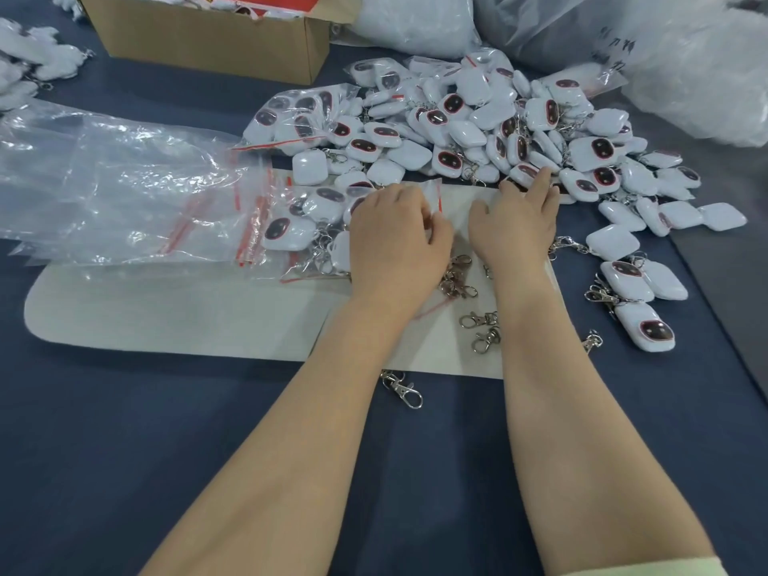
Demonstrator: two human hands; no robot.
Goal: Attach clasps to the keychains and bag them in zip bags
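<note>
The left hand [399, 230] lies knuckles up over the white mat [166, 309]. Its fingers are curled, and they pinch the red-striped mouth of a clear zip bag [430, 193]. How far the fingers close under the palm cannot be seen.

The right hand [515, 218] is spread wide with the fingers straight and holds nothing. It reaches forward to the near edge of the keychain pile [478, 130], and its fingertips [544, 176] touch the white keychains there.

The keychain pile is a loose heap of white square pieces, many with a dark oval face ringed in red. It lies on the desk [124, 451] beyond the mat and spreads toward the right.

- A filled bag [291, 230] holding several keychains lies just left of the left hand, partly under it.
- A second filled bag [295, 118] lies at the left edge of the pile.
- A stack of empty bags [124, 189] with red strips lies on the left, overlapping the mat.
- Loose metal clasps [482, 326] lie on the mat between the two forearms.
- One single clasp [405, 388] lies on the desk just off the near edge of the mat.

A cardboard box [208, 35] stands at the far left. Large plastic sacks [685, 56] sit at the far right.
</note>
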